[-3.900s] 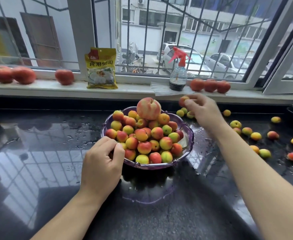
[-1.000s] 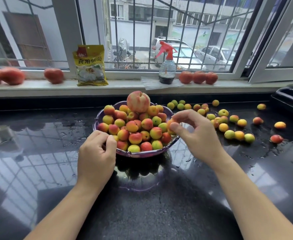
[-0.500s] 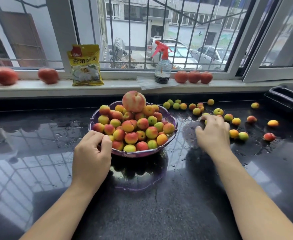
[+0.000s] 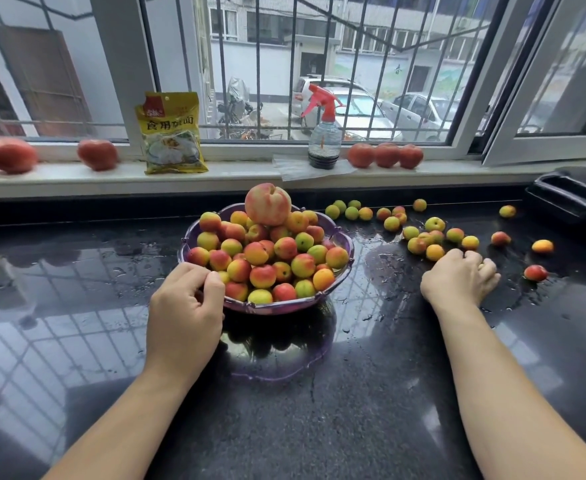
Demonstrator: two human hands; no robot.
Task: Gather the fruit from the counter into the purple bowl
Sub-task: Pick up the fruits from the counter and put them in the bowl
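- While the left hand (image 4: 184,315) grips its rim at 8 o'clock, the translucent, scalloped purple bowl (image 4: 340,237) sits mid-counter, heaped with smooth round fruit.
- On the glossy wet black counter (image 4: 319,410), loose fruit (image 4: 435,252) lies at the bowl's 2 o'clock.
- Right hand (image 4: 459,277) curls over fruit there; its grasp is hidden.

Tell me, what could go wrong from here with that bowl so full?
The purple bowl is heaped, with a big peach perched on top; another fruit dropped in could knock it or others out. The counter looks wet, so loose fruit may slip from the right hand. The left hand grips the rim; letting go might let the bowl slide.
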